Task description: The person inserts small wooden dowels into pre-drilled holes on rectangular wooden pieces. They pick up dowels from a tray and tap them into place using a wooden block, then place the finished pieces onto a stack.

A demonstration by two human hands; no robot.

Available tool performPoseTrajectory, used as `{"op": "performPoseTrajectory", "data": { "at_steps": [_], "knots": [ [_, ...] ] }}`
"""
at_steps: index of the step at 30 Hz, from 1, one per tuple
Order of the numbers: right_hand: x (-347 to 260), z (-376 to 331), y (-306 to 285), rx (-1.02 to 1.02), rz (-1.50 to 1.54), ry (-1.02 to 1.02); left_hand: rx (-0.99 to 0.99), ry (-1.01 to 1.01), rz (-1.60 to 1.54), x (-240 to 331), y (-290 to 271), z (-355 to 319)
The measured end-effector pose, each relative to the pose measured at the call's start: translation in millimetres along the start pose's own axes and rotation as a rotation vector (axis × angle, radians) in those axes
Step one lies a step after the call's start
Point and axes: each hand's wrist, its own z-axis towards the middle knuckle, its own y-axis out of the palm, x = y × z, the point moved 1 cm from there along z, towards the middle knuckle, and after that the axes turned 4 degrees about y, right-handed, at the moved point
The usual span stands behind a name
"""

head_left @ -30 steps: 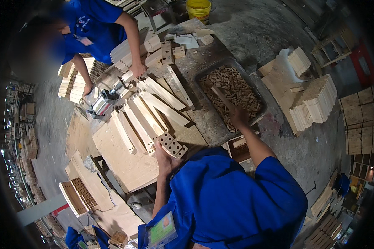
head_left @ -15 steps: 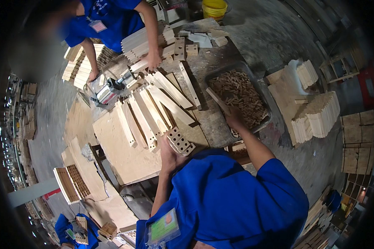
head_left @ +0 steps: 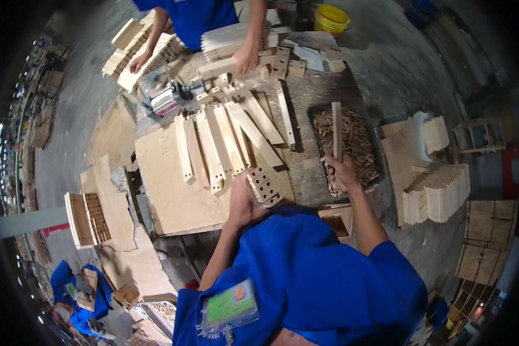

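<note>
My left hand (head_left: 245, 202) is wrapped round a bundle of pale wooden bars (head_left: 264, 185), whose ends show rows of dark drilled holes. My right hand (head_left: 345, 174) grips a narrow wooden stick (head_left: 337, 130) that points away from me over the black tray (head_left: 376, 128). Many short wooden dowels (head_left: 360, 144) fill that tray. Beyond my left hand, several wooden slats (head_left: 213, 144) lie side by side on a pale board (head_left: 161, 196), holes at their near ends. A single slat (head_left: 285, 115) lies apart, left of the tray.
Across the table a co-worker's hand (head_left: 247, 56) rests on a wood piece near a metal clamp device (head_left: 166, 101). Stacked slats (head_left: 438, 193) stand on a board to the right. A yellow bucket (head_left: 331, 20) is at the far side. Another person (head_left: 86, 294) works at lower left.
My right hand has swung the stick from slanting left to pointing straight away. My left hand keeps the bundle. The view has shifted, and the co-worker's left-side hand has moved to the stacked slats.
</note>
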Motion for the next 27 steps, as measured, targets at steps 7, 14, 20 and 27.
{"op": "performPoseTrajectory", "data": {
  "at_steps": [7,14,20,27],
  "knots": [
    [-70.5,-53.7,120.9,-0.35,-0.371,-0.301,-0.076,-0.056,0.011,-10.5,1.2,-0.9],
    [-69.7,-29.8,171.5,-0.421,-0.667,-0.712,0.004,0.002,0.044,-1.2,-6.1,-4.4],
    [-66.8,-37.2,165.1,-0.408,-0.927,-0.995,0.045,-0.037,0.023,-4.4,-10.0,-9.5],
    [-88.0,-39.8,167.4,-0.544,-1.213,-0.773,0.035,0.013,0.059,-6.1,-11.7,-11.1]
  ]
}}
